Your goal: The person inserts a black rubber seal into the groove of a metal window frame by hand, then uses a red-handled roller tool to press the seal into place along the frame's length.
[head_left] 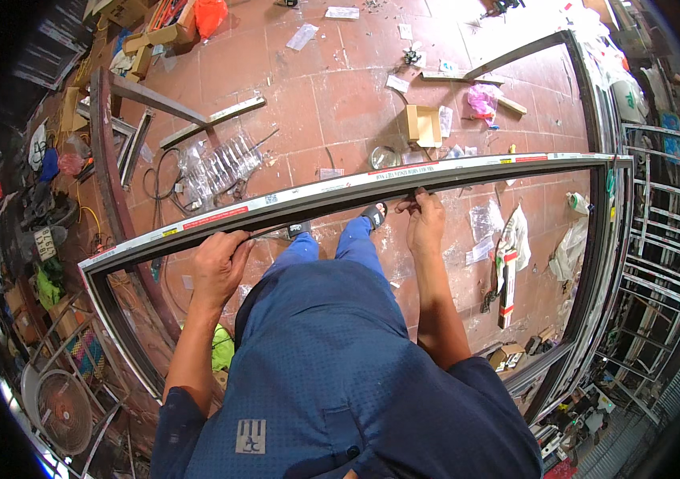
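Head view: the dark frame point(316, 199) surrounds the person on three visible sides, its far-left corner over a brown rail point(107, 152), presumably supporting it above the tiled floor point(308, 112). The left hand point(223, 259) has fingers curled nearly closed beside a dark strip point(268, 232); the right hand's point(424, 219) are bent at the inner edge. Grip undetermined for both. White film point(300, 191) bears print, red blocks and a square code.

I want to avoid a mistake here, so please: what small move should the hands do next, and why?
Perhaps slide the right hand, pressing, along the dark frame, whose inner edge it seems to touch, toward the left hand: there a thin dark strip appears to hang slightly off that edge.
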A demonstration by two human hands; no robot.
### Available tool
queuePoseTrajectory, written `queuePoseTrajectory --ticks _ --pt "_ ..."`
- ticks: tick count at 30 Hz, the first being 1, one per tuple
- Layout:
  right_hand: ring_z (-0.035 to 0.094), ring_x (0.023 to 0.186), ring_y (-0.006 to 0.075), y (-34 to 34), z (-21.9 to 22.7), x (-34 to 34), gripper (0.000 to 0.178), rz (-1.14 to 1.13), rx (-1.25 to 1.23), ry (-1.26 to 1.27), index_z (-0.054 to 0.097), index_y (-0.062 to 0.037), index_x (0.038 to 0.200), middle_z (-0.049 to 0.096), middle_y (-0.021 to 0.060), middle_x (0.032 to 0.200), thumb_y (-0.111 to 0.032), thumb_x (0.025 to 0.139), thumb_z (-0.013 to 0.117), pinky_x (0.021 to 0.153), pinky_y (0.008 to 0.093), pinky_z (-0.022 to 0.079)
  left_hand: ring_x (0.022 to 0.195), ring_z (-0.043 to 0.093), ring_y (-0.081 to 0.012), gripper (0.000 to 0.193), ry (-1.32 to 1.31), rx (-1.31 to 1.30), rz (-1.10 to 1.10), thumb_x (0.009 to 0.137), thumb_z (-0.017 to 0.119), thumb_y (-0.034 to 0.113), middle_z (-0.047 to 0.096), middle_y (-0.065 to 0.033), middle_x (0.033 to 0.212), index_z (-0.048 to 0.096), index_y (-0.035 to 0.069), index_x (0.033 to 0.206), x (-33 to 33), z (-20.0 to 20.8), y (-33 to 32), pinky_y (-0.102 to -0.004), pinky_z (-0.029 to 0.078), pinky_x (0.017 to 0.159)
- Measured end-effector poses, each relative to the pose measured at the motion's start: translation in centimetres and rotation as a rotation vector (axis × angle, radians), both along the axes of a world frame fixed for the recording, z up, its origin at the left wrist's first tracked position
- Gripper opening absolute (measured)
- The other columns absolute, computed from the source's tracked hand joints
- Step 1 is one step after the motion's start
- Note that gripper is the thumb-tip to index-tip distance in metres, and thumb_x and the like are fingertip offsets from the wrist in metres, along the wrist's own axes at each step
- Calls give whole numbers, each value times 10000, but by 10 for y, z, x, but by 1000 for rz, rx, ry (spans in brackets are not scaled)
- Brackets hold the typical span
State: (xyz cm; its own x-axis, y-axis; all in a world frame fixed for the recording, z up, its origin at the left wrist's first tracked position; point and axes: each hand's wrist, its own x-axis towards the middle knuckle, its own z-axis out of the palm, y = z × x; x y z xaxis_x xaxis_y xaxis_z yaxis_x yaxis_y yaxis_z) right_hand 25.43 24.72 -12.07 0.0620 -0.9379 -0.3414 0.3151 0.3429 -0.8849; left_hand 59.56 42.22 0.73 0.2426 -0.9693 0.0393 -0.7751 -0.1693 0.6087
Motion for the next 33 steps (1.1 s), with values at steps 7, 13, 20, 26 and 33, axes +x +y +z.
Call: queuePoseTrajectory --ticks 7,13,20,26,33 --pt "671 686 232 -4 5 11 219 -31 -53 4 647 58 1038 690 143 902 -126 1001 534 687 379 575 729 634 -312 137 -106 -27 23 867 804 121 624 -100 786 755 83 989 0 -17 8 -429 497 673" --pt "677 704 232 3 12 17 211 33 41 -2 661 61 1021 695 143 904 -111 992 544 710 381 571 728 640 -300 141 -209 -70 5 865 801 135 623 -79 782 762 116 999 -1 -24 8 -427 515 672" --pt "682 696 230 8 14 30 222 -55 80 -42 678 57 976 710 141 878 -128 985 554 690 377 564 716 641 -284 164 -248 -105 34 856 804 144 614 -67 766 766 134 1015 1 -43 15 -419 509 646" --pt "688 740 245 11 19 36 210 95 112 37 646 49 1037 708 155 878 -122 1022 524 774 398 568 702 637 -279 152 -253 -141 28 850 807 145 606 -60 751 770 140 997 0 -40 11 -417 505 635" --pt "689 723 230 23 29 50 196 23 134 -50 670 39 985 704 141 831 -120 980 555 717 351 559 685 634 -264 152 -287 -126 25 846 808 155 586 -46 730 764 151 992 2 -42 13 -406 504 620"
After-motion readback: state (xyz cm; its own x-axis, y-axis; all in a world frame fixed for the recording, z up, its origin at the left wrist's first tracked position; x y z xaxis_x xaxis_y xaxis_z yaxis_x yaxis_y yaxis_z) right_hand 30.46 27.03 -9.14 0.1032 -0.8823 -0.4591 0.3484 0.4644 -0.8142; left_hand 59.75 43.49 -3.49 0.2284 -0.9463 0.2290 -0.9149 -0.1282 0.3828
